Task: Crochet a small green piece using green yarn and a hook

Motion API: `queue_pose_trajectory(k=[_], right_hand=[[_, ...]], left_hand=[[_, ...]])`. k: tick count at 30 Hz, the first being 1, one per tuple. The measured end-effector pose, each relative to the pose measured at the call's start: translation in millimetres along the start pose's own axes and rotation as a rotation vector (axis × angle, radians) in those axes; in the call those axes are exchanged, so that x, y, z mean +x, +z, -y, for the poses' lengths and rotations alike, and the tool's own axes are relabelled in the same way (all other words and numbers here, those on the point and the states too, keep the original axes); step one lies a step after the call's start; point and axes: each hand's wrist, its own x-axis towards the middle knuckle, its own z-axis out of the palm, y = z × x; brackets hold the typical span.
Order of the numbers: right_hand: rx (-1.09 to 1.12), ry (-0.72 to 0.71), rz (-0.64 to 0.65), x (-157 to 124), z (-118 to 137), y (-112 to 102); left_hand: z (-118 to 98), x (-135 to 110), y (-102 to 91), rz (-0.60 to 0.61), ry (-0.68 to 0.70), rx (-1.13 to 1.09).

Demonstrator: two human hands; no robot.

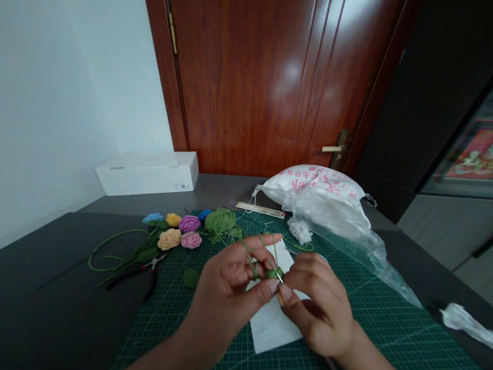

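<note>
My left hand (228,288) pinches a small green crocheted piece (275,273), with green yarn (251,254) looped over its fingers. My right hand (318,302) grips a thin metal needle (280,276) pushed into that piece. Both hands are above a white sheet of paper (272,327) on a green cutting mat (388,338). Behind them lies a green yarn ball (220,221). To the left are several crocheted flowers (176,230) with green stems and black-handled pliers (150,274).
A white plastic bag (323,198) lies on the mat's far edge beside a wooden ruler (260,209). A white box (147,172) stands against the wall. A wooden door (257,75) is behind the dark table (34,304).
</note>
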Motion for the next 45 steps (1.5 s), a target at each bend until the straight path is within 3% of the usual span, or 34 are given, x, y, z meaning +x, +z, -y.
queue_pose_trajectory(k=[4,8,10,15,20,28,34,40,42,45], right_hand=[[-0.202,-0.044,-0.115,-6.3,4.9,10.8],[-0.25,0.022,-0.103,-12.3,6.6,20.8],[-0.178,0.063,-0.135,-13.5,6.8,21.6],[0.15,0.249,-0.22,-15.7,6.9,15.9],[0.32,0.467,-0.312,-12.7,7.4,12.4],[0.324,0.286,-0.194,-15.4,-0.1,7.4],[0.595,0.593,-0.272,-10.8,-1.6,10.7],[1.026,0.926,-0.216,-5.2,-2.0,18.7],[1.078,0.941,-0.206,-5.5,-0.2,21.7],[0.965,0.796,-0.243,-7.2,2.1,22.9]], left_hand=[[5.2,0.0,1.9,-0.067,-0.092,-0.133],[7.8,2.1,0.5,-0.068,0.078,-0.006],[7.1,4.0,-0.8,-0.048,0.144,0.077],[0.5,6.8,-5.0,-0.061,0.094,0.162],[-2.1,6.9,-8.8,-0.044,0.167,0.295],[-1.8,7.9,-13.6,0.025,0.281,0.537],[-8.3,11.6,-13.6,0.067,0.103,0.224],[-7.7,12.9,-11.0,0.097,-0.043,-0.037],[-6.8,12.5,-9.2,0.107,-0.073,-0.093],[-4.0,10.3,-6.5,0.08,-0.07,-0.115]])
